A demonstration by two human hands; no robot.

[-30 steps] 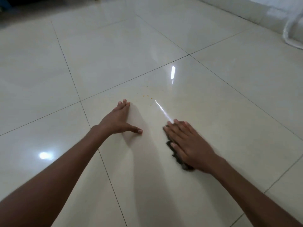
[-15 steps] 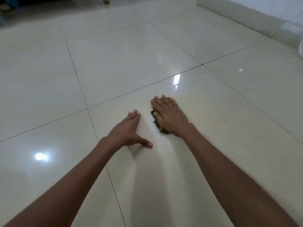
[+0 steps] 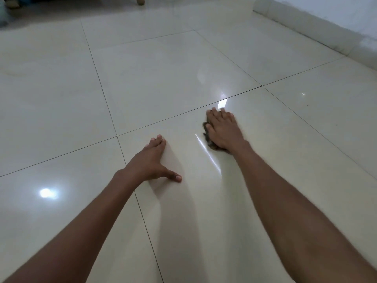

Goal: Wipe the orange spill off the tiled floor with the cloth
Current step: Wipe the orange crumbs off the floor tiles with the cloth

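The cloth [image 3: 208, 137], a single dark rag, is lying flat on the glossy tiled floor [image 3: 163, 78], mostly hidden under the right hand [image 3: 222, 131], with only its frayed left edge peeking out beside the thumb. The right hand is pressing down on it with straight, spread fingers, palm flat, which looks like the way to keep the whole rag in contact with the tile while it is rubbing; the hand is slightly blurred, so it is probably moving. The left hand [image 3: 153, 160] is resting on the same tile, nearer the person and well apart from the cloth, fingers extended and thumb splayed out sideways, holding nothing; it seems to be bracing the body's weight while the other arm is reaching forward. The orange spill itself is not showing anywhere: either the cloth is covering it or it is already gone, and which is hard to tell. A thin bright streak [image 3: 208, 154] is glinting just left of the right forearm, possibly a wet trail. Counted: one cloth, two hands, both flat on the floor.
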